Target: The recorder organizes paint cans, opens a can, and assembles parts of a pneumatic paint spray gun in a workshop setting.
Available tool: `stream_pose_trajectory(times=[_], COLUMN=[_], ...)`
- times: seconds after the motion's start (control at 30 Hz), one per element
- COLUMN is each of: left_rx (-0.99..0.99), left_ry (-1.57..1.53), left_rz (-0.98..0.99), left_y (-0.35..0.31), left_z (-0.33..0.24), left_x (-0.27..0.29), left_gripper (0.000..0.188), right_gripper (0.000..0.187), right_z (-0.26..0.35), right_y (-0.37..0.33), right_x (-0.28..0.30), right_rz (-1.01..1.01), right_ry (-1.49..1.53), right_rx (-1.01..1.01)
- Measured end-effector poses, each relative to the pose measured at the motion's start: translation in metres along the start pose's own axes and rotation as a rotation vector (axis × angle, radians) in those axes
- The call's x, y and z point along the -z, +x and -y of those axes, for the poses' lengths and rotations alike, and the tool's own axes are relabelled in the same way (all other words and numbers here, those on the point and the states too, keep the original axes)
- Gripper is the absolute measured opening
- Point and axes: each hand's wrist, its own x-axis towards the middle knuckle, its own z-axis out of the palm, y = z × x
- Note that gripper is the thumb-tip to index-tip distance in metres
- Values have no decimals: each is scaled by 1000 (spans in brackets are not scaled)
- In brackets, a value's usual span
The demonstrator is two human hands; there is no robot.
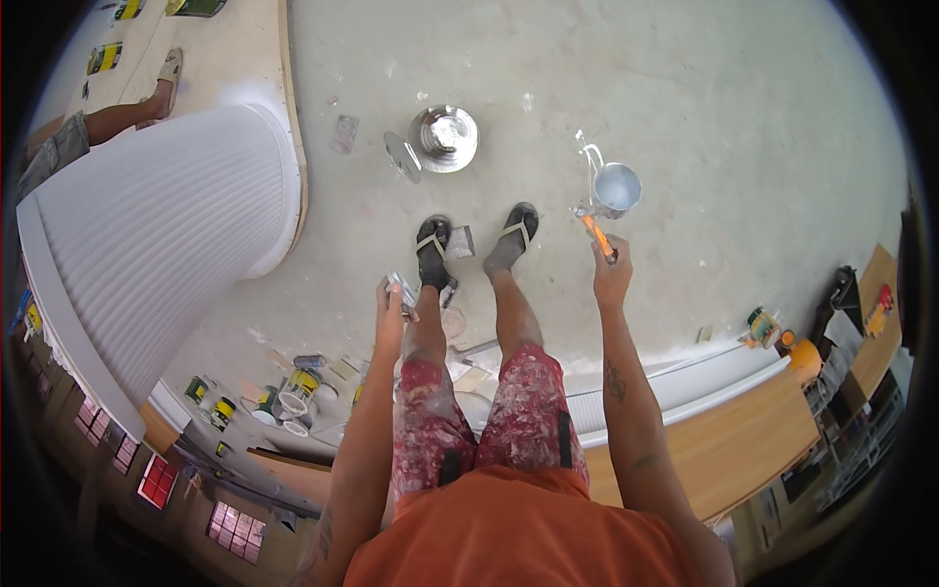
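Observation:
My right hand [613, 274] is closed around an orange-handled tool [596, 235]. Its pale, smeared tip points up and left, beside a metal cup of whitish liquid [617, 186]; I cannot make out the kind of tip. A white-smeared bar or handle [591, 158] stands against that cup's left side. Beside my left shin, my left hand [390, 305] is closed on a small grey-white object [399, 284], partly hidden by the fingers.
A round metal pot [443, 139] and its lid [402, 158] are ahead of my feet. A grey block [460, 242] lies between my sandals. To the left stands a curved white ribbed panel [176, 205], with another person's leg [127, 119] behind it. Paint cans [298, 389] stand behind me.

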Motion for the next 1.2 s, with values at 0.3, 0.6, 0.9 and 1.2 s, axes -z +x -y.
stream_pose_trajectory(times=[0.3,0.6,0.9,1.2], left_rx=[-38,-129,-2,110], left_ry=[-21,-225,-355,-351], left_rz=[-2,-37,11,80], left_y=[-5,19,50,60], left_z=[-3,-56,-56,-66], left_x=[4,-22,-17,3], left_gripper=[55,61,60,56], right_gripper=[19,26,33,33], right_z=[74,129,165,125], right_y=[13,44,118,152], right_x=[-24,-97,-267,-356], right_rz=[100,465,706,668], right_ry=[179,-156,-648,-789], right_rx=[255,240,290,239])
